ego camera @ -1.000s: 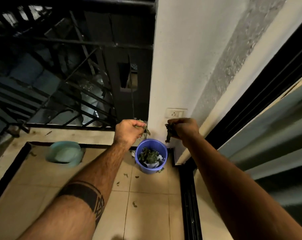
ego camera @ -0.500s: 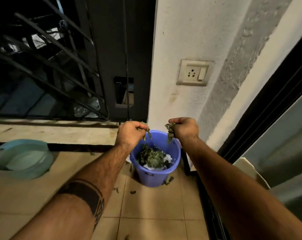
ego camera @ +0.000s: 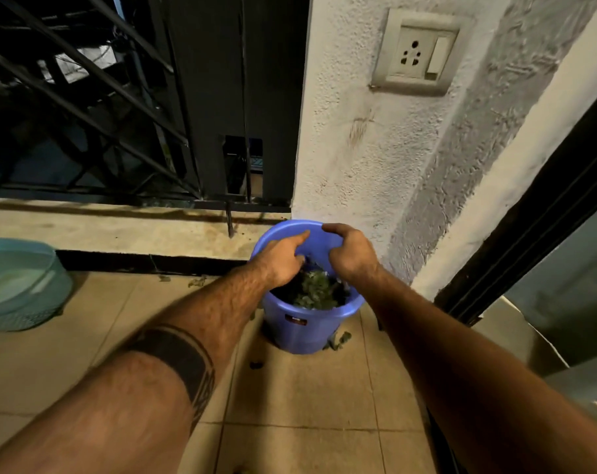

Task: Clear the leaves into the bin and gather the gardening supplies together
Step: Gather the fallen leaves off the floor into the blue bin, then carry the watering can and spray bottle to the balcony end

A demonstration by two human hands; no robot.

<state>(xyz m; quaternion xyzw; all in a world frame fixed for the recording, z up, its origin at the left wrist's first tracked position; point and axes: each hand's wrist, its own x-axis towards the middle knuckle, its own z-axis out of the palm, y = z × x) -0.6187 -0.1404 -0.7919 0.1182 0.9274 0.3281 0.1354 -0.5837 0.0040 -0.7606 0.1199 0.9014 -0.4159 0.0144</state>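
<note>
Head view: both hands hang over the mouth of the blue bin (ego camera: 304, 328), which stands in the corner against the wall (ego camera: 369, 159) and already holds a heap of leaves (ego camera: 312, 292). The left hand (ego camera: 283, 260) has its forefinger stretched out and the other fingers curled down toward the heap, the right hand (ego camera: 350, 256) is loosely curled, and whether either holds leaves I cannot tell. Stray leaves (ego camera: 340, 340) lie on the tiles (ego camera: 307, 398) at the bin's foot, straight below the hands and slightly nearer the right one, so the next reach is probably downward past the rim.
</note>
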